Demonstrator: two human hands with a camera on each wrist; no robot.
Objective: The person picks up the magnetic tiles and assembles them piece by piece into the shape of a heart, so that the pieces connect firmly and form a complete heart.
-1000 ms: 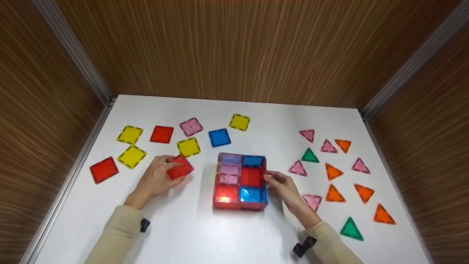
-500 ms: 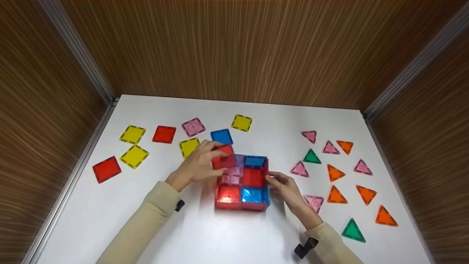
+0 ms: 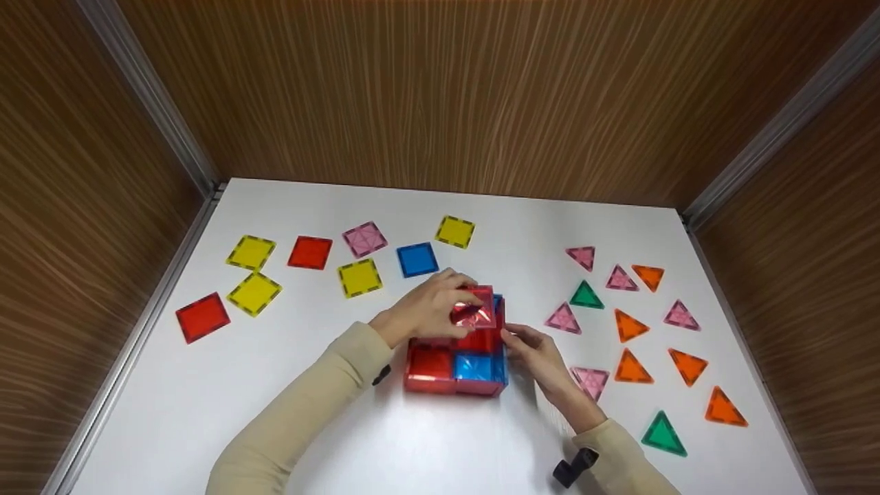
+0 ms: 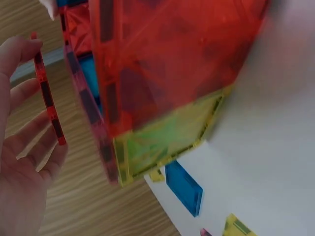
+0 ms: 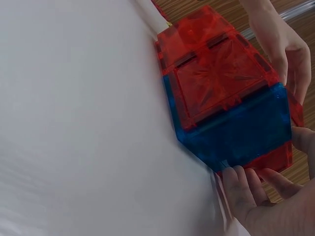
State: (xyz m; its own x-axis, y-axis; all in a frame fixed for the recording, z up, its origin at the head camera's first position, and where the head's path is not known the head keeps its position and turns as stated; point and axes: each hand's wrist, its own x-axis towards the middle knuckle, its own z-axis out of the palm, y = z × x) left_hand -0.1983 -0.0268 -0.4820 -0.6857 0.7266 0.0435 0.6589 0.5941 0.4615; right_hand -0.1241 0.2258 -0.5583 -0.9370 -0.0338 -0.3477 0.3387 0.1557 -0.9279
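A low box built of see-through magnetic tiles (image 3: 430,363), red, blue, pink and yellow, stands on the white table. My left hand (image 3: 427,311) pinches a red square magnetic tile (image 4: 47,96) by its edges, thumb on one side and fingers on the other. In the head view this tile overlaps the box's back right section. The left wrist view shows it apart from the box's top rim. My right hand (image 3: 546,364) holds the box's right side, its fingertips (image 5: 236,179) on the outer wall and thumb near the top edge.
Loose square tiles lie at the back left, among them a blue one (image 3: 417,260), a pink one (image 3: 365,239) and a red one (image 3: 203,317). Several triangle tiles, such as an orange one (image 3: 632,367) and a green one (image 3: 664,434), spread over the right side. Wooden panels (image 3: 440,96) enclose the table.
My left hand has lifted the red square tile from the table on the left and carried it right, over the box. My right hand has stayed at the box's right side.
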